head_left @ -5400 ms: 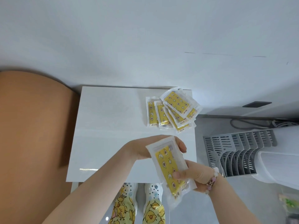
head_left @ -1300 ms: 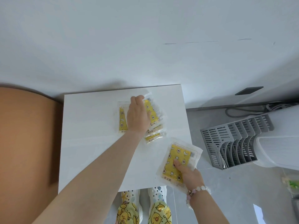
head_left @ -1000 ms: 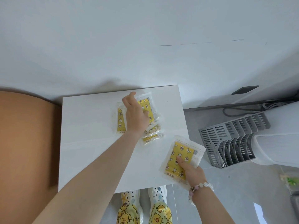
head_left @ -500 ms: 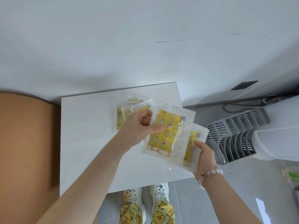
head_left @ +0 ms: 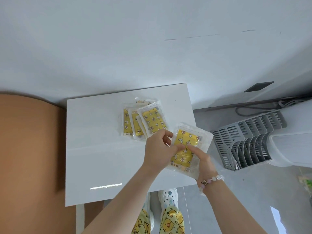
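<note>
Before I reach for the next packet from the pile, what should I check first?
1. Left hand grip on the held packets: ok, thumb and fingers pinch their left edge.
2. Right hand grip: ok, thumb pressed on top, fingers hidden beneath.
3. Held packets squared up: cannot tell, the hands cover much of the edges.
4. Held packets above the table: not ok, they hang partly past its right edge.
5. Pile on the table: not ok, fanned and overlapping, not stacked square.
</note>
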{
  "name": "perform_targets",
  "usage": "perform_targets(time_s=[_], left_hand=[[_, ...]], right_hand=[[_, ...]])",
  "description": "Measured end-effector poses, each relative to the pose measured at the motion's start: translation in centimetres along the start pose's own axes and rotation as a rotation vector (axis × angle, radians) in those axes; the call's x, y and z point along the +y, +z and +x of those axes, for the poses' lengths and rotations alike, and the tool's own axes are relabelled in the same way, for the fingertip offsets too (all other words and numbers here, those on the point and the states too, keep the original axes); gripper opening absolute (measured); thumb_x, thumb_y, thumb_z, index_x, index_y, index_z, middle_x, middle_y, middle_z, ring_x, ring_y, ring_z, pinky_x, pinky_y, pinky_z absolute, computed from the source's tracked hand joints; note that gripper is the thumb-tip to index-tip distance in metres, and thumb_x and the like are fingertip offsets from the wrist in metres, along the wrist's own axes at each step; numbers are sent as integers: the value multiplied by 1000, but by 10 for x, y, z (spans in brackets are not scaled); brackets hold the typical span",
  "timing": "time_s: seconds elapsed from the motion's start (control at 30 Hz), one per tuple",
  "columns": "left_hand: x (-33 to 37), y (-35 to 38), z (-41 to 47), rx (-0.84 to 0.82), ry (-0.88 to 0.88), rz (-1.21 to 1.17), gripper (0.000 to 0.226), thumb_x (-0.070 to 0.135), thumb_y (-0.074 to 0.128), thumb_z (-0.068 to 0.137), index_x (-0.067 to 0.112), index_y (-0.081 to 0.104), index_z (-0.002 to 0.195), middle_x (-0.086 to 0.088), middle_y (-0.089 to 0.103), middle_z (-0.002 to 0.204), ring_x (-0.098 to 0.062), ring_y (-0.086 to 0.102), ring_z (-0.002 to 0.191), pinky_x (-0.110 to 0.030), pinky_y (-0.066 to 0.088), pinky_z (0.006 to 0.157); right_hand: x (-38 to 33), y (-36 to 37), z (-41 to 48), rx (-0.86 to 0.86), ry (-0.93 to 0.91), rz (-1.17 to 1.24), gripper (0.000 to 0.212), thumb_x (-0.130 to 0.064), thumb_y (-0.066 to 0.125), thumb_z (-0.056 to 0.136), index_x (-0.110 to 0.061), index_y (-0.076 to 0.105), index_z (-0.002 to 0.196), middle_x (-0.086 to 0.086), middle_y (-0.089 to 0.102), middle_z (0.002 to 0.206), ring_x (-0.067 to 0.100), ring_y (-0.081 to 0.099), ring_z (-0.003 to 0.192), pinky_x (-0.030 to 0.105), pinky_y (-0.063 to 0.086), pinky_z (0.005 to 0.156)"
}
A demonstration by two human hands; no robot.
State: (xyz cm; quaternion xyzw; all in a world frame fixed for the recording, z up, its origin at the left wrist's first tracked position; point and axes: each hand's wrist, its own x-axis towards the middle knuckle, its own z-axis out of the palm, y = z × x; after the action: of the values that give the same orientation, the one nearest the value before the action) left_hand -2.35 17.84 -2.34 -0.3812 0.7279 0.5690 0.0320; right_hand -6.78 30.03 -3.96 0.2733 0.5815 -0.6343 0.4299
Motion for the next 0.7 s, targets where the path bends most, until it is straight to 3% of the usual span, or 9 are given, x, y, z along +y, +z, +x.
perform_targets(time_s=[0.1, 0.17, 0.23, 0.27, 0.33, 0.4, 0.43, 0.57, 0.7], left_hand=[[-4, 2, 3, -58, -92, 6, 30, 28, 84, 66, 22, 56, 75, 11, 54, 66, -3, 47, 58, -13, 41, 57], [0, -9, 8, -248, -204, -163, 17, 21, 78, 75, 16, 63, 79, 8, 62, 69, -6, 56, 63, -12, 46, 58], [2, -24, 17, -389, -307, -316, 15, 21, 67, 85, 11, 66, 97, 4, 68, 83, -9, 63, 75, -16, 52, 69], [-1, -29, 25, -350, -353, -375, 20, 23, 64, 88, 10, 64, 104, 2, 67, 89, -10, 63, 81, -19, 53, 73], [-5, -29, 43, -19, -475, -406, 34, 24, 67, 86, 7, 59, 114, -3, 62, 100, -16, 61, 92, -26, 51, 81], [-8, -21, 58, 331, -503, -246, 52, 29, 73, 80, 6, 50, 120, -6, 55, 112, -20, 57, 103, -30, 46, 87], [-7, -15, 64, 404, -486, -165, 60, 33, 75, 77, 6, 46, 122, -6, 52, 118, -21, 54, 106, -31, 44, 88], [-5, 4, 82, 425, -489, 178, 88, 52, 77, 68, 5, 35, 129, -8, 39, 132, -24, 42, 123, -37, 42, 92], [-8, 16, 90, 418, -555, 431, 93, 44, 80, 68, 3, 26, 132, -11, 33, 135, -25, 37, 123, -34, 41, 92]], right_hand=[[6, -3, 4, 86, 14, -65, 33, -22, 72, 78, -8, 68, 107, 14, 73, 95, 32, 70, 85, 44, 57, 75], [7, -4, 5, 83, 19, -74, 36, -27, 74, 75, -10, 68, 106, 12, 73, 95, 30, 71, 86, 44, 57, 76], [4, -6, 6, 76, 26, -84, 33, -30, 73, 75, -13, 68, 103, 9, 74, 95, 27, 71, 86, 41, 57, 77], [2, -8, 6, 77, 28, -95, 31, -31, 73, 76, -14, 68, 102, 8, 74, 95, 26, 71, 85, 40, 57, 76], [-2, -13, 6, 90, 26, -119, 28, -31, 72, 77, -15, 67, 100, 6, 73, 93, 23, 70, 83, 34, 57, 70], [-4, -19, 6, 135, 31, -131, 28, -31, 72, 79, -14, 66, 101, 6, 72, 93, 22, 70, 82, 31, 55, 64], [-3, -23, 5, 156, 39, -135, 31, -31, 72, 79, -13, 66, 103, 7, 72, 94, 23, 69, 84, 31, 55, 66], [0, -31, 1, 174, 59, -155, 34, -30, 72, 79, -9, 66, 106, 9, 72, 94, 25, 69, 83, 24, 54, 50], [-4, -36, 2, 150, 44, -142, 29, -27, 71, 80, -11, 66, 104, 9, 72, 94, 24, 69, 83, 29, 56, 59]])
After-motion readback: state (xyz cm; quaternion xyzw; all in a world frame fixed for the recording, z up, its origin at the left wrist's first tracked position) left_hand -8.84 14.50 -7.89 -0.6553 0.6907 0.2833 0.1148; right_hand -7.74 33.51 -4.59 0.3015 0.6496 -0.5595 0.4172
